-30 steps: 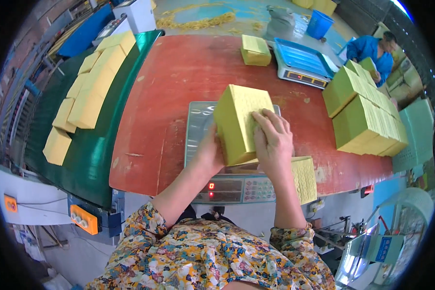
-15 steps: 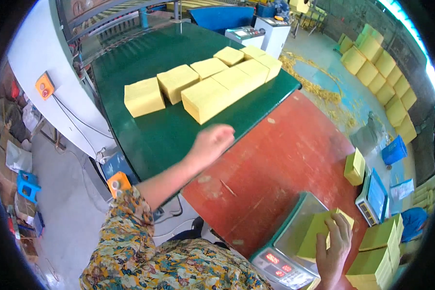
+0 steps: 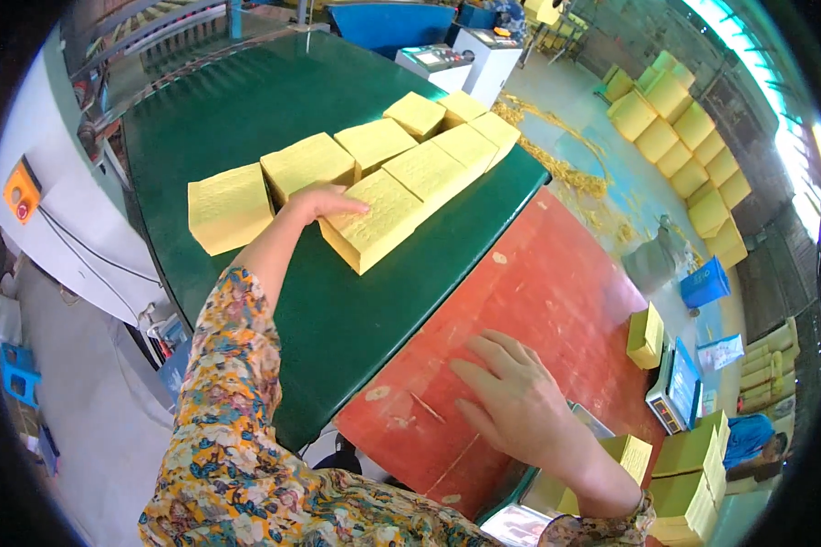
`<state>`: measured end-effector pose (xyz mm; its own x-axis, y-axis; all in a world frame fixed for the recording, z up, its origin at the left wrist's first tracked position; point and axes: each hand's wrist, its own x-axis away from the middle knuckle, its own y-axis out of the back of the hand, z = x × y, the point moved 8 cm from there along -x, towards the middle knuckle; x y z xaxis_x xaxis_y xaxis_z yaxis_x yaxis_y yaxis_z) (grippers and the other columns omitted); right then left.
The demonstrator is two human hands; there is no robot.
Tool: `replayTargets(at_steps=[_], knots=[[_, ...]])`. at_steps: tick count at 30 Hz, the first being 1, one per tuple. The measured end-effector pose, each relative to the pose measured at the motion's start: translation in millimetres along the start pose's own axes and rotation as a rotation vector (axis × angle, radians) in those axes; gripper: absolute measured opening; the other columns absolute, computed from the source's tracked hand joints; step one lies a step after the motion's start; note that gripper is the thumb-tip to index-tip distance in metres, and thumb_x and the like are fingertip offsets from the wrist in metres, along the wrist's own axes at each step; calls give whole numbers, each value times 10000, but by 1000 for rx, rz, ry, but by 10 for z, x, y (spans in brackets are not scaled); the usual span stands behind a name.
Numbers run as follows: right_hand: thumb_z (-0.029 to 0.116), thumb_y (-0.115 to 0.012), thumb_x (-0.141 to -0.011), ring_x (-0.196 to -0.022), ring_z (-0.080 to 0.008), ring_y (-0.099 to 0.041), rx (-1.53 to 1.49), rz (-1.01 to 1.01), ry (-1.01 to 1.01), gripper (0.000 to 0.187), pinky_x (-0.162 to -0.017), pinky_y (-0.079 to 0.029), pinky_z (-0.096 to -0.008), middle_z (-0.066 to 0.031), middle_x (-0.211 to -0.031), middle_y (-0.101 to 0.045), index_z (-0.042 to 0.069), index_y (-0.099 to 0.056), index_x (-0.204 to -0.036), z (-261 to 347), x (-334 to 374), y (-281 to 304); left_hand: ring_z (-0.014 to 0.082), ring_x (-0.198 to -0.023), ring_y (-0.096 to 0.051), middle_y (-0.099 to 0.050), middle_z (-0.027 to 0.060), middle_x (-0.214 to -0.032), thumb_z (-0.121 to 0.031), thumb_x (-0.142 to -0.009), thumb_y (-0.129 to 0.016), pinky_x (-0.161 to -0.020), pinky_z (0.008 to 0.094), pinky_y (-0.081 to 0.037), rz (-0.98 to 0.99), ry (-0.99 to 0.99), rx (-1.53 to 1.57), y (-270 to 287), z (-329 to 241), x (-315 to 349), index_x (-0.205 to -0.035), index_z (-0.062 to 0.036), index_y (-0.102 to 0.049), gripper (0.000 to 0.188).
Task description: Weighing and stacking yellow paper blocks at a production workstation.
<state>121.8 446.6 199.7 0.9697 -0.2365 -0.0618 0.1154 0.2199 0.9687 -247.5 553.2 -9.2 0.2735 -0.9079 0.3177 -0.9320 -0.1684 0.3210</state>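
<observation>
A wide, shiny, dark green belt point(image 3: 347, 333) lay flat, with two rows of square yellow paper blocks point(image 3: 307, 162) on it. At the near end of the belt's right-hand row sat a long, yellow paper block point(image 3: 388, 223) with a bumpy top.

The person's left hand point(image 3: 319, 201) was on that block, at its left top edge over the belt. One finger or thumb lay across the top. The rest was hard to see, so I could not tell if the hand was squeezing the block or just touching it.

The right hand point(image 3: 520, 401) held nothing. Its fingers were spread and a bit bent, over a scratched red table point(image 3: 556, 292) along the belt's right side. The person wore a flowery shirt point(image 3: 237, 401).

To the right of the belt, across the red table, were a scale with a blue tray point(image 3: 686, 374) and a small yellow stack point(image 3: 646, 335) next to it. Farther right from the belt, someone in blue clothes point(image 3: 748, 438) was by a big yellow pile point(image 3: 689, 483). A blue bucket point(image 3: 705, 283) stood on the floor to the belt's right.
</observation>
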Motion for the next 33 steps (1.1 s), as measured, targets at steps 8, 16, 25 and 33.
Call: replayTargets(at_steps=[8,16,25,33], knots=[[183,-668,-820,-1090,-401,-580,-136,-293,-138,413,-937,-481,-471,-217,-1139,-615,1,-580,-1180,-659,-422,-422,170,-1029,-640,-691,75,-1143,-393,-807,-775,-916,347,-496,850,-232,-254,-1970,-433,605,-1268,-62,-609,592],[416,-691,-794,-1071,-418,-623,-635,-7,-639,638,-881,-497,-469,-285,-1129,-644,-1,-538,-1252,-874,883,-1526,308,-1098,-630,-679,156,-1175,-390,-748,-763,-939,405,-484,993,-409,-847,-3277,-557,1647,-1233,-57,-629,604],[497,-682,-815,-901,-402,-682,-404,-110,-692,605,-811,-517,-477,-241,-921,-696,0,-566,-1140,-516,1542,-1622,198,-1108,-597,-600,110,-1270,-201,-927,-656,-925,331,-491,-343,-546,100,-2169,-793,2752,-1318,-2,-522,460],[527,-672,-817,-933,-374,-686,-394,-68,-725,656,-836,-514,-458,-235,-965,-701,-19,-588,-1171,-215,1734,-1797,234,-1115,-565,-527,138,-1261,-526,-918,-611,-875,379,-480,-331,346,816,-3149,1062,4135,-1370,-72,-433,665]])
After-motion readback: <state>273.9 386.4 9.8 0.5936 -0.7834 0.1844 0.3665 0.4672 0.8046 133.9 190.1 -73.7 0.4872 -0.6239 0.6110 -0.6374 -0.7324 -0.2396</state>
